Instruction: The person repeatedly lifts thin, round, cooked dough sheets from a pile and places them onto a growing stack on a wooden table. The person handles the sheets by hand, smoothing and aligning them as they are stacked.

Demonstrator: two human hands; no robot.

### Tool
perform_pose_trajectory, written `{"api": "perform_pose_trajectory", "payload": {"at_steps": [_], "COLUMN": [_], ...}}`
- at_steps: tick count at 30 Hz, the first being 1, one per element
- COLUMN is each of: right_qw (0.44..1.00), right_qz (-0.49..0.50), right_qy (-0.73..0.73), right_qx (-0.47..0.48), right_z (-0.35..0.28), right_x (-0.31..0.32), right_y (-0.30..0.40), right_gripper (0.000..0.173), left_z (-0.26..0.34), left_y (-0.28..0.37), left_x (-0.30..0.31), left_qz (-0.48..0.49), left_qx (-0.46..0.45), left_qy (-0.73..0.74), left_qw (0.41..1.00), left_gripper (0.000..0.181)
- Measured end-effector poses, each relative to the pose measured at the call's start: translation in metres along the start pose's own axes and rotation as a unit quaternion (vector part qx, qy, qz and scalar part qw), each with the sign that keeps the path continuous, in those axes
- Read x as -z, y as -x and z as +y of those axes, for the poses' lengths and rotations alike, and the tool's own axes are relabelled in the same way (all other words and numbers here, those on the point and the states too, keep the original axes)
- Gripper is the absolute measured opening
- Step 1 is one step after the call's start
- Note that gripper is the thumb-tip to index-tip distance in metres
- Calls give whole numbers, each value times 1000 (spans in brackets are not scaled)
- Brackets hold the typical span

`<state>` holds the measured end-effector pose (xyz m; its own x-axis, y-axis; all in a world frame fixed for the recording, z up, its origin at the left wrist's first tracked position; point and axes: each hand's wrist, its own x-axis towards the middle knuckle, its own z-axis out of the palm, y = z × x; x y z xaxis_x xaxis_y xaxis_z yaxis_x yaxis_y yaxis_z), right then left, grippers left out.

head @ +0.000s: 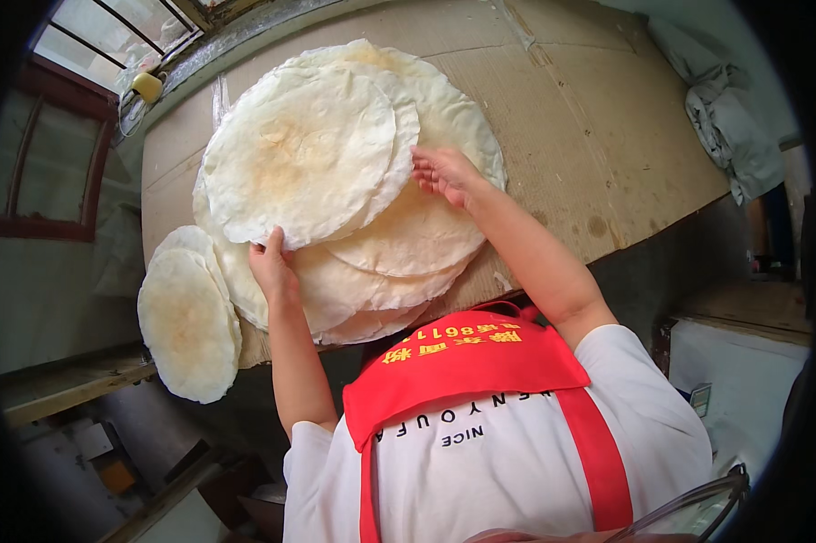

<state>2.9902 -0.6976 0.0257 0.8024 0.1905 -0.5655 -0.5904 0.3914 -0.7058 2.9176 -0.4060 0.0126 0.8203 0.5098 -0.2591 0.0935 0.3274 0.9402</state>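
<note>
A broad pile of thin round flatbreads (442, 102) lies before me, its sheets overlapping unevenly. On top is a pale flatbread (306, 156) with a browned middle. My left hand (272, 266) pinches its near edge, thumb above and fingers underneath. At the right rim of the sheet just below it is my right hand (445, 175), fingers loosely curled and apart, the tips at the edge. Whether those tips touch the bread is hard to tell. To the left, a smaller stack of flatbreads (187, 319) hangs partly over the table's edge.
Flattened cardboard (550, 136) covers the table. A window with bars (119, 30) and a sill with a yellow object (147, 87) are at the back left. Crumpled grey cloth (727, 115) lies at the far right corner. A red apron (462, 360) bearing writing covers my chest.
</note>
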Motion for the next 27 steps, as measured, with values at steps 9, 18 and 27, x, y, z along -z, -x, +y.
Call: {"api": "perform_pose_trajectory", "payload": {"at_steps": [9, 18, 27], "right_qw": [928, 918, 921], "right_qz": [26, -145, 251], "right_qy": [319, 237, 284], "right_qx": [190, 283, 94], "right_z": [-20, -232, -176], "right_x": [-80, 74, 473], "right_y": [-22, 58, 121], "right_gripper": [32, 36, 40], "left_z": [9, 24, -25], "left_y": [23, 83, 12], "left_x": [6, -63, -144], "left_qz": [-70, -214, -170], "left_qx": [24, -153, -472], "left_qy": [28, -316, -711], "left_qw": [997, 912, 493], "left_gripper": [26, 15, 50]}}
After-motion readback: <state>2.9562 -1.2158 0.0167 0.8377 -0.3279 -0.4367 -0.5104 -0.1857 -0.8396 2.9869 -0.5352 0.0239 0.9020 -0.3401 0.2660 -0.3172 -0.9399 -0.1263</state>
